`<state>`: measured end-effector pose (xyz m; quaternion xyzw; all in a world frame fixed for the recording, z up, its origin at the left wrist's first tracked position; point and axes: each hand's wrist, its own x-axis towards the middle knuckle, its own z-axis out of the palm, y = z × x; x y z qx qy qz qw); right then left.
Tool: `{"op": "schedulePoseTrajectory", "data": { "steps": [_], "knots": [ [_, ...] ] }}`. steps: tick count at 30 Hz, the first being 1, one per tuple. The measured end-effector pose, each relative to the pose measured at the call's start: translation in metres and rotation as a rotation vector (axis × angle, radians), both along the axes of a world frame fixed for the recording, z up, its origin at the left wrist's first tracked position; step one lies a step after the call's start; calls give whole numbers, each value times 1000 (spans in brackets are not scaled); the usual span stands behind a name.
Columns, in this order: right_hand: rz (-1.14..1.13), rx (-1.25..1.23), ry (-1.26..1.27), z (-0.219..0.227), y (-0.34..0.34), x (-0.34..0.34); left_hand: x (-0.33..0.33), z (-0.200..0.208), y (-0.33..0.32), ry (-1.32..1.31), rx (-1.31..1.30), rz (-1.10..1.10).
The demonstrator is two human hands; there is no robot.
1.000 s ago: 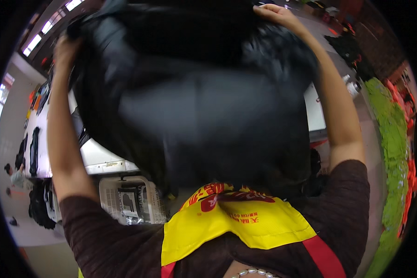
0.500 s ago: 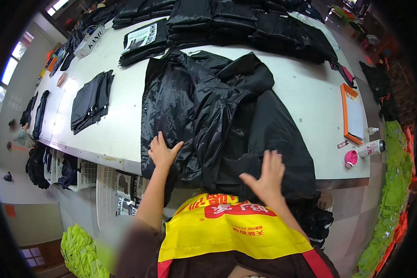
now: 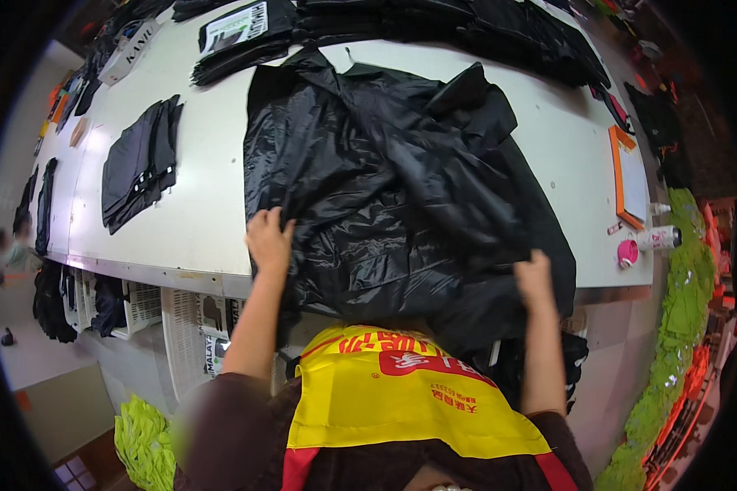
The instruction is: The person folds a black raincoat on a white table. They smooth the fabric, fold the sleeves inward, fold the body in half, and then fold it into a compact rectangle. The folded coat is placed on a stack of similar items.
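Note:
A black jacket (image 3: pixel 344 180) with a shiny surface lies spread over the near part of the white table, its lower edge reaching the table's front. At its left border my left hand (image 3: pixel 269 244) rests on the fabric, fingers slightly bent and apart. My right hand (image 3: pixel 534 278), blurred by motion, has its fingers closed on the jacket near its lower right side. A loose flap of the garment runs diagonally from the upper middle toward that hand. The right fingertips are partly hidden by the cloth.
Folded black garments (image 3: pixel 143 164) lie on the white table (image 3: pixel 213 155) to the left. Stacked black garments (image 3: pixel 344 29) line the far side. An orange clipboard (image 3: pixel 628 176), a pink cup (image 3: pixel 627 252) and a white bottle (image 3: pixel 657 238) are at right. White crates (image 3: pixel 184 335) stand below.
My right hand has moved right and closed on the jacket, whose flap now spreads over the dark middle. My left hand has shifted to the jacket's left edge, its fingers less spread.

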<state>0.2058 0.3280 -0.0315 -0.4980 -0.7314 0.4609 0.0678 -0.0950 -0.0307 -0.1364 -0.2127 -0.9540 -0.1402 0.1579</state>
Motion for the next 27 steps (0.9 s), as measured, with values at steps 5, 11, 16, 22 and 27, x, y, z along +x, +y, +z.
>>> {"op": "schedulePoseTrajectory", "data": {
  "steps": [5, 11, 16, 22, 27],
  "knots": [
    [-106, -7, 521, -30, 252, 219, -85, -4, -63, 32, -71, -185],
    [68, 588, -910, 24, 241, 79, -141, 49, -40, -81, -295, 188],
    [112, 866, -22, 39, 102, 42, -44, 101, 23, 255, 233, -416],
    [73, 652, -571, -14, -25, 60, 113, 41, 29, -143, 75, -703],
    [134, 651, -242, -42, 42, 87, 113, 19, 17, -60, 167, -691]
  ]
}}
